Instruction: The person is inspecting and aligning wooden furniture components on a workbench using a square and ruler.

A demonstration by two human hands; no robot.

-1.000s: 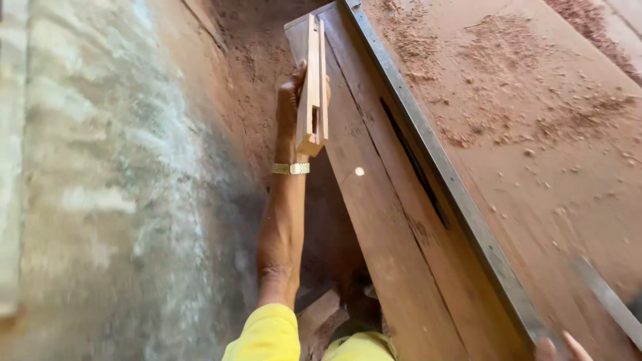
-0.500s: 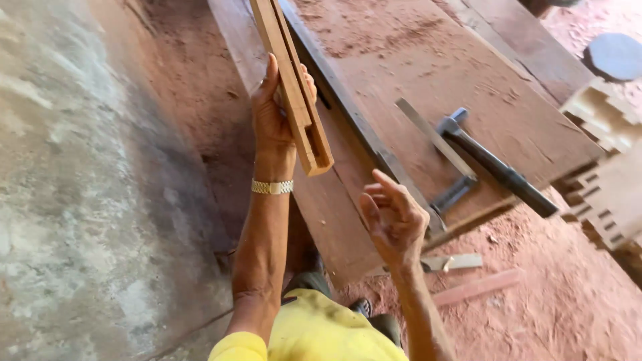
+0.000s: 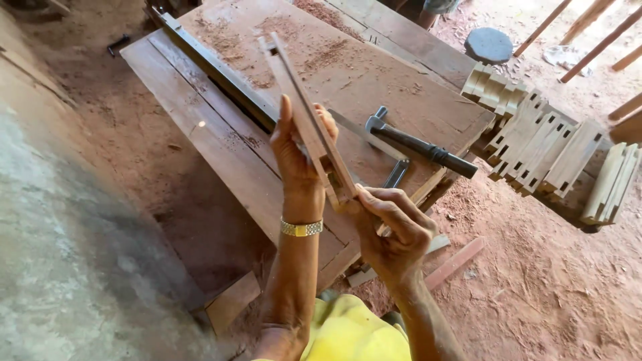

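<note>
My left hand [image 3: 297, 157], with a gold watch on the wrist, grips a long notched wooden piece [image 3: 304, 113] near its lower third and holds it tilted above the workbench [image 3: 221, 150]. My right hand [image 3: 391, 224] pinches the lower end of the same piece from below. On the bench just right of the hands lie a black-handled hammer [image 3: 418, 144] and a metal square [image 3: 394, 172].
A stack of several notched wooden pieces [image 3: 535, 144] sits on the reddish dirt floor to the right. A round grey stone [image 3: 488, 45] lies further back. Wood offcuts [image 3: 455, 262] lie below the bench. A grey concrete wall [image 3: 60, 254] runs along the left.
The view has swung right and down. My left hand brought the wooden piece lower over the bench, and my right hand, empty half a second ago, now grips its lower end.
</note>
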